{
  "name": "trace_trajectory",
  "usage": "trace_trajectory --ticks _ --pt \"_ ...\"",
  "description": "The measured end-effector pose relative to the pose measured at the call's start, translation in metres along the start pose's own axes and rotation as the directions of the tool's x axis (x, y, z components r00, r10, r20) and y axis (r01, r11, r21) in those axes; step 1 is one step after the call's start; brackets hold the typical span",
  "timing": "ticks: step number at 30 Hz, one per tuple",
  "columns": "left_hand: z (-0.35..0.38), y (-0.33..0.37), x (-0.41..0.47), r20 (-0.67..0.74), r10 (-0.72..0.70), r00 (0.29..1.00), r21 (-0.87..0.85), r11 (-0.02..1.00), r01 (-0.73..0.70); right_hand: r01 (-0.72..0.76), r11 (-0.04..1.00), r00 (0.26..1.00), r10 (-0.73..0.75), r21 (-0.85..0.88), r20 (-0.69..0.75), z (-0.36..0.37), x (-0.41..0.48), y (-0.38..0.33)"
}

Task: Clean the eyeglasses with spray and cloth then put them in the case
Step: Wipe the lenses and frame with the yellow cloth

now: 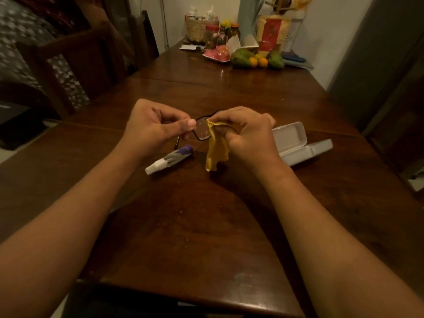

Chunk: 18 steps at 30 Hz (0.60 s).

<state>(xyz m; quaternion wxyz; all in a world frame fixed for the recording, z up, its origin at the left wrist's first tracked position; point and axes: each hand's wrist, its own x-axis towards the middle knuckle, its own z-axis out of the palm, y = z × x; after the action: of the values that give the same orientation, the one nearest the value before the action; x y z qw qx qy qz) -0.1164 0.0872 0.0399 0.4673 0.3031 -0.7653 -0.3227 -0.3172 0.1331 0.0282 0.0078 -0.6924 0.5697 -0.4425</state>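
Black-framed eyeglasses (202, 131) are held above the wooden table (206, 226). My left hand (156, 127) pinches the frame's left end, one lens showing beside the thumb. My right hand (246, 131) grips a yellow cloth (216, 150) pressed on the other lens, which is hidden; the cloth's tail hangs down to the table. A small spray bottle (168, 159) with a white nozzle and purple end lies on the table under my left hand. A white glasses case (298, 143) lies open to the right of my right hand.
Wooden chairs (75, 65) stand along the table's left side. At the far end sit a woven basket (197, 29), jars, a pink dish (216, 55), green and orange fruit (257, 59) and a paper bag (271, 33). A grey door or cabinet (378, 65) stands on the right.
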Motion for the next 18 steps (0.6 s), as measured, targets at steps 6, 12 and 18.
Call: trace_trajectory --ticks 6,12,18 --pt "-0.0012 -0.0046 0.0007 -0.002 0.054 0.999 0.007 0.999 -0.054 0.172 0.984 0.984 -0.174 0.051 0.028 0.0011 -0.0046 -0.0055" --pt "-0.0004 -0.0066 0.0013 0.0 0.067 0.998 0.026 0.997 -0.067 0.005 1.0 1.0 -0.005 -0.001 0.012 0.0001 0.0002 0.0028" --pt "-0.0008 -0.0091 0.0014 0.001 0.081 0.997 -0.031 0.996 -0.081 0.11 0.994 0.994 -0.11 0.025 -0.01 0.002 -0.0015 -0.0037"
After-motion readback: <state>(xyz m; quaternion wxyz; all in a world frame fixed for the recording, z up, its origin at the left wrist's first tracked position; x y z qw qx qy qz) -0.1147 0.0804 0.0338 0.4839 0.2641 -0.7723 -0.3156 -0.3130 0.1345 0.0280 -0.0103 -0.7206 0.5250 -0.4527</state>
